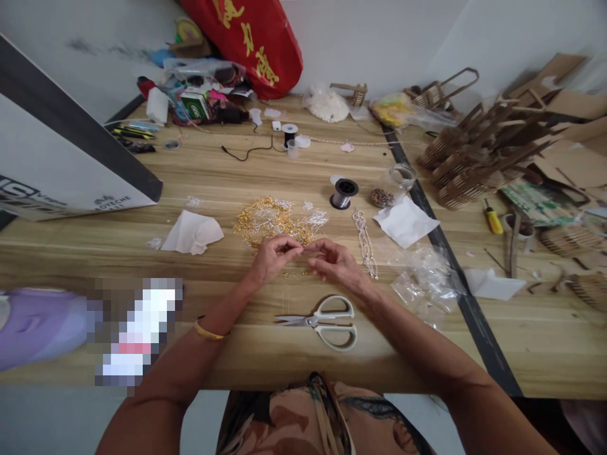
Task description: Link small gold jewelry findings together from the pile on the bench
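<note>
My left hand (275,258) is closed, thumb and index finger pinched together over the table. Close to its fingertips is my right hand (334,260), fingers bent; what they hold is too small to make out. Just behind the hands lies a pile of gold and silver chains (265,218), with silver pins (317,218) at its right side. Beneath the fingers a short gold chain piece (294,274) rests on the wood. White-handled scissors (315,321) lie nearer my body, blades pointing left. To the right of my right hand is a silver chain (364,243).
A wire spool (344,193) and a jar of beads (396,186) stand behind. Plastic bags (427,278) and white paper (406,221) lie right, a folded tissue (192,232) left. Wooden racks (474,151) crowd the far right; a white box (71,158) stands left.
</note>
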The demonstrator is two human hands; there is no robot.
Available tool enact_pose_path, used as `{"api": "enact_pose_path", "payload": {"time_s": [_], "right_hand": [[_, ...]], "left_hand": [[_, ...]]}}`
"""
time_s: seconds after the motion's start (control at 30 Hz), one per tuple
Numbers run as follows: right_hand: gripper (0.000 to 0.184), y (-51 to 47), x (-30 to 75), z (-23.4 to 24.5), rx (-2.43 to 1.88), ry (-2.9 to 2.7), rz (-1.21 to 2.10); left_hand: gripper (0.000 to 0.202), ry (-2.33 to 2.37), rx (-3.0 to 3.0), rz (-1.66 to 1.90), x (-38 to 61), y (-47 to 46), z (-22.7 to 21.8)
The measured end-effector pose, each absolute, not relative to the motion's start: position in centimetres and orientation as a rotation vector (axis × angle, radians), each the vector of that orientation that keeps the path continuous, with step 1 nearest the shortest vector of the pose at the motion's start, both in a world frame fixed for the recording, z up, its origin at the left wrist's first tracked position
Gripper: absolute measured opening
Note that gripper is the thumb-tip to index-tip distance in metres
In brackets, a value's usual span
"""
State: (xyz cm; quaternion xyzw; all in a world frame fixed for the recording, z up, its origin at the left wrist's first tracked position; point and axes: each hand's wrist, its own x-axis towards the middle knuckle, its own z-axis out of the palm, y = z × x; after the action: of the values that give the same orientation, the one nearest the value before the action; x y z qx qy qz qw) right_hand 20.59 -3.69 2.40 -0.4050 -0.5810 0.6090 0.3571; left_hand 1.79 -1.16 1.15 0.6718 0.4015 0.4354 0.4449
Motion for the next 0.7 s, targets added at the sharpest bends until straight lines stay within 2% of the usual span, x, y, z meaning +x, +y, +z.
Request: {"api": "enact_pose_path", "payload": {"time_s": [0.13, 0.3, 0.7], "right_hand": [[0.034, -3.7, 20.1, 2.1, -0.964, -1.316, 1.685], [0.032, -3.6, 20.0, 0.6, -0.972, -1.287, 1.674], [0.023, -4.0, 20.0, -0.6, -1.125, -1.478, 1.354]], "left_hand": [[0.009, 1.007, 1.869, 1.067, 2.0, -1.5, 1.5], [0.011, 0.99, 1.958, 1.04, 2.1, -1.5, 1.3], [0.012, 1.053, 2.171, 0.956, 2.0, -1.3, 0.1]]}}
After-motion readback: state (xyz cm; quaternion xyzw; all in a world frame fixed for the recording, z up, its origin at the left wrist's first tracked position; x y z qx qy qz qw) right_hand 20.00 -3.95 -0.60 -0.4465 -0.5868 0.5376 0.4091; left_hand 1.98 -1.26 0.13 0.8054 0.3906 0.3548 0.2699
